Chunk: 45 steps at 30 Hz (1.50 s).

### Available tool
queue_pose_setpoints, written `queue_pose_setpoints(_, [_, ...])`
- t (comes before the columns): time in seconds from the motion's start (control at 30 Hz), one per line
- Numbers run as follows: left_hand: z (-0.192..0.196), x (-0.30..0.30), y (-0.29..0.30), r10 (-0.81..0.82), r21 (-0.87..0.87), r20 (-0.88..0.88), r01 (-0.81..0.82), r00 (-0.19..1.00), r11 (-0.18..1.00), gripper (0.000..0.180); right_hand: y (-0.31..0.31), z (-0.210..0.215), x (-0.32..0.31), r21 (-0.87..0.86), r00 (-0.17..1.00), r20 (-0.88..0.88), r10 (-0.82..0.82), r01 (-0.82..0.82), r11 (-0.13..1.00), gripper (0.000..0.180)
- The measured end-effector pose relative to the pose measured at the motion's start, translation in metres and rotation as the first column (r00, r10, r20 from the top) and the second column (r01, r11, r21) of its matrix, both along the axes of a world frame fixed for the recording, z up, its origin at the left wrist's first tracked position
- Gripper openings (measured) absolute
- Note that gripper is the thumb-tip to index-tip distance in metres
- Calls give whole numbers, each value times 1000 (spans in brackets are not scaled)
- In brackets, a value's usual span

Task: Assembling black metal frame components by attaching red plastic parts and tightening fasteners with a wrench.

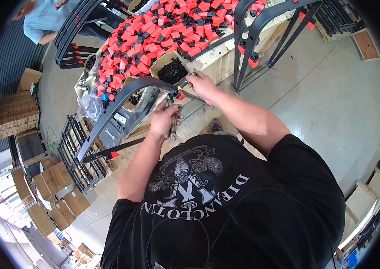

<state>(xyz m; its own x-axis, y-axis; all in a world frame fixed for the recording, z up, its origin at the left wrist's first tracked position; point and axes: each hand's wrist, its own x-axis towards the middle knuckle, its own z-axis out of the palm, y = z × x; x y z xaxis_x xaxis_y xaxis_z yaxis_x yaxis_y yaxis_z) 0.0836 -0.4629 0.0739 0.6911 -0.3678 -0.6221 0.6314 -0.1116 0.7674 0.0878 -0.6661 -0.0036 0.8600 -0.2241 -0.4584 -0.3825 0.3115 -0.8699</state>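
My left hand [164,119] is closed around a metal wrench [173,130], whose lower end sticks out below the fingers. The wrench's upper part reaches the end of a curved black metal frame [117,102], near a red plastic piece [180,95]. To the right of that end, my right hand [202,86] is closed in a pinch beside a box of black bolts [172,71]. Bits of yellow show by its fingertips, but what it grips is mostly hidden. A second wrench [109,133] lies on the grey surface under the frame.
A large heap of red and black plastic pieces [154,38] covers the bench ahead. Another curved black frame [253,33] stands at the right. More frames [78,152] lean at the left, with cardboard boxes [17,110] beyond. A person in light blue [48,22] stands far left.
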Motion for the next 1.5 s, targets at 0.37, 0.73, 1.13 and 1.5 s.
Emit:
queue_pose_setpoints(0.37, [24,11,-5,-81,-180,-125,58,989,982,36,13,1,2,110,996,46,-78,73,991,40])
queue_pose_setpoints(0.73, [20,13,-2,-52,-226,-165,13,985,974,38,8,2,0,153,994,-58,-89,97,983,38])
queue_pose_setpoints(1.13, [26,16,-3,-85,-198,-169,50,982,979,39,-23,-9,3,-224,976,116,184,-154,962,47])
queue_pose_setpoints(1.5, [-75,0,-3,-520,646,231,270,822,714,39,-28,60,21,-40,848,-374,376,-420,907,51])
